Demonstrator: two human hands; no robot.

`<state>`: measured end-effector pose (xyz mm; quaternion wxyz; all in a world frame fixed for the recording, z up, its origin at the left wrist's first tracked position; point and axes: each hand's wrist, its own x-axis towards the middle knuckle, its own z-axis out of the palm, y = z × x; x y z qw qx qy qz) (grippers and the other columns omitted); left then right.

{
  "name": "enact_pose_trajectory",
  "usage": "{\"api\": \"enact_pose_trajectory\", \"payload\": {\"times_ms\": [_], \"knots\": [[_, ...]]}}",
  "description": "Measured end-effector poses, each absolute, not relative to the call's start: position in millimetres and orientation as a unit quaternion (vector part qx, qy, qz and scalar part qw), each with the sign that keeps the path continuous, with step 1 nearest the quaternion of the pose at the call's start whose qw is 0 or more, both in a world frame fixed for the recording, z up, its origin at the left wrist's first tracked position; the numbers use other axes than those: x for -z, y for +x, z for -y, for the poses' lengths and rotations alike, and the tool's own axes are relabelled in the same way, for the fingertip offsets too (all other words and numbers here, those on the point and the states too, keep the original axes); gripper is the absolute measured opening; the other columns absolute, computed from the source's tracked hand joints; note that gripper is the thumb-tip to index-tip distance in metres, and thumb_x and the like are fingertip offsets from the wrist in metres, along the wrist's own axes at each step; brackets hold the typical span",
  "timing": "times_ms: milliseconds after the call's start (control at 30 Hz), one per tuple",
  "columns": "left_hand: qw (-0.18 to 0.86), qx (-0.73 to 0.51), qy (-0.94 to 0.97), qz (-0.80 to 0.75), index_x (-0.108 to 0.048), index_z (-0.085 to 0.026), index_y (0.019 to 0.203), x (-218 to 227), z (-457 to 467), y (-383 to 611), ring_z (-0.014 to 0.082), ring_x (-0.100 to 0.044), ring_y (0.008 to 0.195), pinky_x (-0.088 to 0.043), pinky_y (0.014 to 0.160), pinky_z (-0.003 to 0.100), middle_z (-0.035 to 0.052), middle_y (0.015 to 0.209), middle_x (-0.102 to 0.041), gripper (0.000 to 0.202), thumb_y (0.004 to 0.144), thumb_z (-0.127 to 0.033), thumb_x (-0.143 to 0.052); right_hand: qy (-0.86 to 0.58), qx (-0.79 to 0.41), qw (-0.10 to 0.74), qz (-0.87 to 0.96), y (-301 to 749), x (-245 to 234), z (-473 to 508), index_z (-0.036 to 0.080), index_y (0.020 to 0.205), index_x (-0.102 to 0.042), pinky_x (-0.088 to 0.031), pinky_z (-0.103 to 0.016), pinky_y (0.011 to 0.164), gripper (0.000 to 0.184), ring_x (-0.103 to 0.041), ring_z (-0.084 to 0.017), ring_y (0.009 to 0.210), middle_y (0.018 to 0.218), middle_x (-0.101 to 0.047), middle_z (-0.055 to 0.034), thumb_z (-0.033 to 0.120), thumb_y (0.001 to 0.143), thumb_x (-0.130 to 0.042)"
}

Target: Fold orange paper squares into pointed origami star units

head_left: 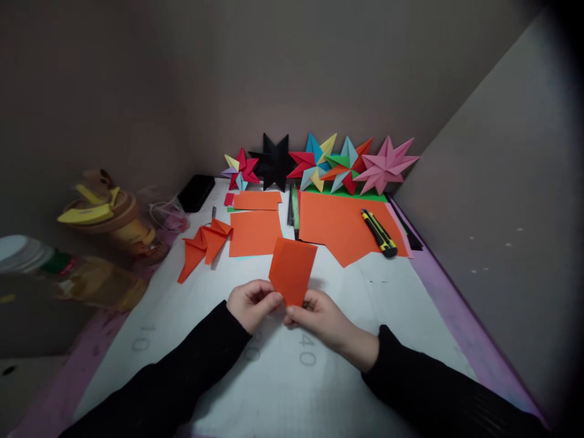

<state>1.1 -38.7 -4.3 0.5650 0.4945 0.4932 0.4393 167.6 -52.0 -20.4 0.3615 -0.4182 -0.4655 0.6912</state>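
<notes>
A piece of orange paper (292, 271) is held up over the white mat, its lower corners folded in so that it narrows toward the bottom. My left hand (254, 304) pinches its lower left edge between thumb and fingers. At the bottom right edge, my right hand (319, 319) grips the same paper, thumb on the near side. Some of the fingers behind the paper are hidden. To the left lie folded orange paper pieces (206, 243), and beyond the held paper rests an orange sheet (255, 233).
Several folded paper stars (387, 164) lean against the back wall. A yellow and black utility knife (379, 233) lies on a large orange sheet (333, 222). A dark phone (196, 192), a jar (68, 267) and a lidded pot (114, 213) stand or lie along the left.
</notes>
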Motion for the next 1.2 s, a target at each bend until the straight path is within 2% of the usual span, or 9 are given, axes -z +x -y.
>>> {"api": "enact_pose_trajectory", "payload": {"times_ms": [133,267,333,433,733,867,1067,1200], "knots": [[0.559,-0.418,0.520,-0.493,-0.060,-0.015,0.062,1.6,42.2,2.4,0.0085,-0.049,0.043,-0.038,0.046,0.020,-0.0029,0.048,-0.057,0.019,0.071,-0.032,-0.064,-0.401,-0.669,0.352,0.517,168.0,22.5,52.3,0.015,0.075,-0.063,-0.046,-0.025,0.059,0.022,-0.058,-0.012,0.060,0.066,-0.064,-0.0008,0.036,0.077,-0.064],[0.545,-0.396,0.536,-0.509,-0.057,-0.016,0.060,0.7,42.8,1.9,0.0072,-0.044,0.039,-0.033,0.042,0.019,-0.0041,0.044,-0.053,0.020,0.072,-0.031,-0.062,-0.397,-0.642,0.416,0.508,168.9,24.2,52.5,0.017,0.084,-0.065,-0.048,-0.027,0.065,0.023,-0.060,-0.015,0.070,0.076,-0.065,-0.0020,0.039,0.076,-0.066],[0.542,-0.377,0.550,-0.511,-0.057,-0.015,0.061,0.9,43.1,1.2,0.0069,-0.043,0.039,-0.032,0.041,0.019,-0.0038,0.044,-0.053,0.021,0.072,-0.032,-0.062,-0.408,-0.640,0.436,0.483,169.3,26.3,52.8,0.017,0.082,-0.065,-0.049,-0.027,0.064,0.024,-0.060,-0.015,0.068,0.076,-0.066,-0.0029,0.040,0.075,-0.066],[0.558,-0.337,0.574,-0.495,-0.059,-0.014,0.064,2.2,42.8,-0.8,0.0072,-0.045,0.040,-0.034,0.041,0.019,-0.0023,0.048,-0.055,0.023,0.072,-0.035,-0.062,-0.419,-0.647,0.421,0.478,170.2,30.2,52.9,0.014,0.072,-0.066,-0.048,-0.026,0.059,0.026,-0.059,-0.014,0.062,0.070,-0.066,-0.0042,0.039,0.075,-0.066],[0.588,-0.293,0.575,-0.488,-0.057,-0.015,0.066,3.0,40.9,-2.0,0.0074,-0.045,0.040,-0.036,0.039,0.019,-0.0011,0.051,-0.056,0.025,0.072,-0.039,-0.060,-0.412,-0.646,0.408,0.497,173.7,34.1,52.8,0.012,0.075,-0.067,-0.048,-0.025,0.058,0.026,-0.059,-0.014,0.063,0.072,-0.066,-0.0053,0.037,0.077,-0.065],[0.586,-0.303,0.575,-0.484,-0.053,-0.016,0.062,0.4,41.5,-0.1,0.0076,-0.043,0.038,-0.033,0.038,0.019,-0.0016,0.048,-0.054,0.025,0.071,-0.038,-0.059,-0.409,-0.638,0.396,0.518,173.0,30.4,53.5,0.012,0.073,-0.067,-0.048,-0.024,0.056,0.026,-0.058,-0.013,0.061,0.070,-0.066,-0.0049,0.038,0.078,-0.064],[0.583,-0.334,0.574,-0.467,-0.052,-0.016,0.063,-0.6,40.5,-0.5,0.0068,-0.041,0.038,-0.031,0.037,0.019,-0.0025,0.049,-0.053,0.025,0.071,-0.038,-0.060,-0.409,-0.634,0.388,0.529,171.0,24.2,53.4,0.012,0.077,-0.066,-0.048,-0.026,0.061,0.023,-0.059,-0.014,0.066,0.074,-0.066,-0.0054,0.035,0.078,-0.063],[0.595,-0.371,0.537,-0.469,-0.052,-0.016,0.065,-0.3,39.2,-2.0,0.0052,-0.036,0.036,-0.027,0.037,0.017,-0.0066,0.044,-0.046,0.025,0.071,-0.038,-0.063,-0.419,-0.628,0.372,0.540,170.6,23.2,53.8,0.013,0.078,-0.065,-0.047,-0.025,0.061,0.021,-0.057,-0.014,0.066,0.076,-0.065,-0.0049,0.033,0.078,-0.062]]}}
